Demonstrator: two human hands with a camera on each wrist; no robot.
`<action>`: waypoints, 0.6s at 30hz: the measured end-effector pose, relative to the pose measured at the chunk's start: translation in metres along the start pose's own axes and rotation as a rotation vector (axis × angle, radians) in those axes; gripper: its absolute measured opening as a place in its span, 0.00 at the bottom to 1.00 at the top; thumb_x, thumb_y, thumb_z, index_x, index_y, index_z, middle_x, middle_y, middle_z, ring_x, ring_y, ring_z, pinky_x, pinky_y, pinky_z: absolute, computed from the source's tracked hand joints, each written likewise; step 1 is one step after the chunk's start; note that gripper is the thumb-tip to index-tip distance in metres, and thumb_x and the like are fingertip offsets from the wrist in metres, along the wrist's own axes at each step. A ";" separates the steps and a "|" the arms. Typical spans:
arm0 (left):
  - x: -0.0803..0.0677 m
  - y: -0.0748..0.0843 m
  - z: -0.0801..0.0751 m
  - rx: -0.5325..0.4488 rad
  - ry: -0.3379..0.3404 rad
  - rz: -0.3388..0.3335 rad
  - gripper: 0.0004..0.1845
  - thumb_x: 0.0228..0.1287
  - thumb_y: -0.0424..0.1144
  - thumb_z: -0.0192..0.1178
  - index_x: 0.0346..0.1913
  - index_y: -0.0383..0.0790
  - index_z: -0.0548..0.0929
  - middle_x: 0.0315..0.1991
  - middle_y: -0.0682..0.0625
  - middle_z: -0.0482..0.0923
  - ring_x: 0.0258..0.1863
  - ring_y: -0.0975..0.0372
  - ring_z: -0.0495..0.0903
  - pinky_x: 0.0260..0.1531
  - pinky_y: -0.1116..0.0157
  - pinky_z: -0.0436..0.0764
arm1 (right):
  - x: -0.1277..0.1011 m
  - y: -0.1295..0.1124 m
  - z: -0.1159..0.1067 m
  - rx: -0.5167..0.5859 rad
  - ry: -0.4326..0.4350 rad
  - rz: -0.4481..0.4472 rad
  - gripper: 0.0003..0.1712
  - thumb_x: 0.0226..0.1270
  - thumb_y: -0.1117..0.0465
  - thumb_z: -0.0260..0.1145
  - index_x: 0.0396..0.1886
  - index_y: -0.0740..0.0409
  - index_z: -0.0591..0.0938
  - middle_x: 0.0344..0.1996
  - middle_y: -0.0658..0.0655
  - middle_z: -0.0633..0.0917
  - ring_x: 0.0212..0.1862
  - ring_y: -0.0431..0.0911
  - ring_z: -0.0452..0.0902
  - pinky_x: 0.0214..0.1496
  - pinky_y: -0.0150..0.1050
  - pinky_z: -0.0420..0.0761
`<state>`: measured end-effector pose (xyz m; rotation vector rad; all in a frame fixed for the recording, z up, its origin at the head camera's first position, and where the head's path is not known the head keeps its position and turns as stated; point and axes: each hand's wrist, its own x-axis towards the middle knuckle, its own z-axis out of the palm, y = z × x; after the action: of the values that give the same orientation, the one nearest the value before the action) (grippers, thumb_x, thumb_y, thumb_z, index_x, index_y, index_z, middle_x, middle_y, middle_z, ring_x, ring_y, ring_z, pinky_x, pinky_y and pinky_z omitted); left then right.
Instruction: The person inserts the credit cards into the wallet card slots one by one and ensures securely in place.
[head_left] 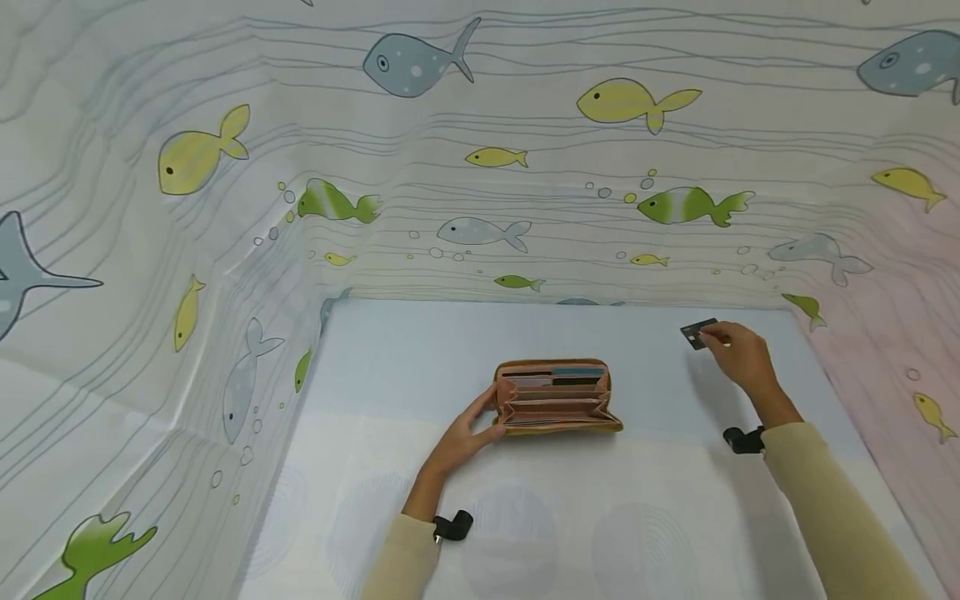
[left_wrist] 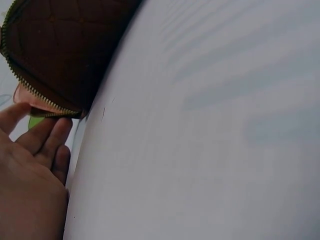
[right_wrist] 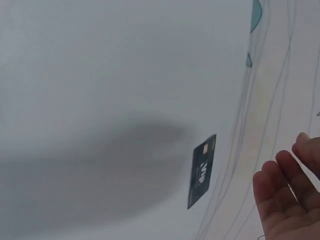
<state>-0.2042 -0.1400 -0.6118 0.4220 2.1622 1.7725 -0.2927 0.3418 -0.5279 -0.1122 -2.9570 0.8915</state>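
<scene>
Left hand [head_left: 459,439] rested with relaxed fingers [left_wrist: 47,137] against the 9 o'clock end of the open wallet [head_left: 557,397] at table [head_left: 645,517] centre; right hand [head_left: 738,354] at 2 o'clock, fingers released beside a dark card [right_wrist: 202,171], contact unclear

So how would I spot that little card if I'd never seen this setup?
Start at the pale table ringed by fish-print cloth. An open tan wallet sits mid-table under the left hand; look to the far right corner, by the right hand. The card there is small, flat and dark, the only loose one outside the wallet.
</scene>
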 end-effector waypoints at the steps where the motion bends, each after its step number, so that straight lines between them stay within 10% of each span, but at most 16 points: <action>1: 0.000 0.001 0.000 0.000 -0.003 -0.004 0.41 0.69 0.49 0.63 0.80 0.56 0.54 0.80 0.49 0.53 0.80 0.50 0.49 0.75 0.41 0.52 | 0.003 0.003 -0.001 0.001 -0.013 0.025 0.20 0.78 0.57 0.56 0.57 0.69 0.79 0.53 0.73 0.81 0.55 0.67 0.75 0.46 0.57 0.80; 18: 0.000 -0.001 0.001 0.012 -0.010 -0.008 0.41 0.70 0.50 0.62 0.80 0.59 0.53 0.80 0.53 0.52 0.80 0.55 0.48 0.76 0.44 0.51 | 0.028 0.054 0.002 -0.053 -0.153 0.181 0.31 0.81 0.50 0.48 0.72 0.66 0.67 0.69 0.78 0.65 0.69 0.76 0.59 0.64 0.70 0.65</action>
<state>-0.2038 -0.1394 -0.6124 0.4242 2.1657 1.7507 -0.3173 0.3876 -0.5584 -0.3341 -3.1544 0.8778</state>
